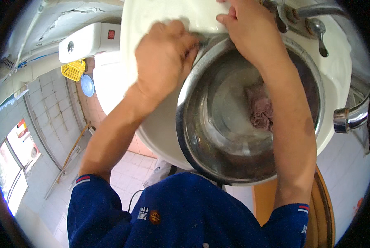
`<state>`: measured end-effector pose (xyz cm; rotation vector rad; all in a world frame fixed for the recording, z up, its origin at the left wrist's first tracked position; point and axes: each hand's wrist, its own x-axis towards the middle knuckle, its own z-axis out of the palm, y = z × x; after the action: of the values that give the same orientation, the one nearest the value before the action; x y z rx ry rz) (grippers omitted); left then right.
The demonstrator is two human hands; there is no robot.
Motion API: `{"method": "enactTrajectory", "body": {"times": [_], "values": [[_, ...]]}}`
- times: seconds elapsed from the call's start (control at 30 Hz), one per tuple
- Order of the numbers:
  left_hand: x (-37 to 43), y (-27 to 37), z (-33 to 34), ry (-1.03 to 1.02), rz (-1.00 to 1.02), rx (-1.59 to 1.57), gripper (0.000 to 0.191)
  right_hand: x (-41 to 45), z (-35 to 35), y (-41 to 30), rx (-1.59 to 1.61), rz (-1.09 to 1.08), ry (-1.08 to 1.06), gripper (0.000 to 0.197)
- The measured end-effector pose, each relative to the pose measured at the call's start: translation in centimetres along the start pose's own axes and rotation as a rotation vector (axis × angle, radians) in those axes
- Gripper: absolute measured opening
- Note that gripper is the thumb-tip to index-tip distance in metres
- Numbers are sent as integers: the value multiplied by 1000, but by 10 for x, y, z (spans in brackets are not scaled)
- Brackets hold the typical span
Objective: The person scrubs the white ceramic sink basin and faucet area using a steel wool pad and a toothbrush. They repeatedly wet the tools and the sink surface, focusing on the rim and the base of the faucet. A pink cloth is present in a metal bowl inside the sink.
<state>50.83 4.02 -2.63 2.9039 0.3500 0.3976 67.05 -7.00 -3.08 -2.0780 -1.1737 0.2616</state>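
Observation:
A round stainless steel basin [185, 130] sits tilted in a white washbasin [160, 136]. Water and a wet, crumpled pinkish cloth [261, 113] lie inside it, the cloth partly hidden by my right forearm. My left hand [166, 55] is blurred, with curled fingers near the basin's upper left rim; a dark spot shows by its fingertips, too blurred to name. Above the steel rim, my right hand [242, 21] reaches over the washbasin's white surface, its thumb apart and its other fingers partly cut off by the picture's top edge. Whether either hand holds something is not visible.
Metal taps [318, 28] stand at the upper right, and a chrome spout [346, 119] juts in at the right. A yellow plastic basket [73, 70] and a blue basin [87, 85] are at the left. A wooden stick [73, 152] leans near the tiled wall.

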Motion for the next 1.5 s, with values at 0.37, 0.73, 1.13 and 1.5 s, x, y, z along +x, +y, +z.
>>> {"method": "enactTrajectory", "body": {"times": [0.37, 0.73, 1.13, 1.5], "values": [[18, -11, 3, 170, -207, -228, 18, -3, 6, -2, -14, 73, -28, 31], [49, -91, -16, 314, -649, -245, 18, 2, 3, -12, 53, 235, -92, 30], [92, -79, -21, 257, 61, 112, 10, -1, 6, -7, 61, 154, -42, 30], [102, -97, -20, 255, 419, 340, 8, -5, 9, -4, 66, 121, 29, 29]]}}
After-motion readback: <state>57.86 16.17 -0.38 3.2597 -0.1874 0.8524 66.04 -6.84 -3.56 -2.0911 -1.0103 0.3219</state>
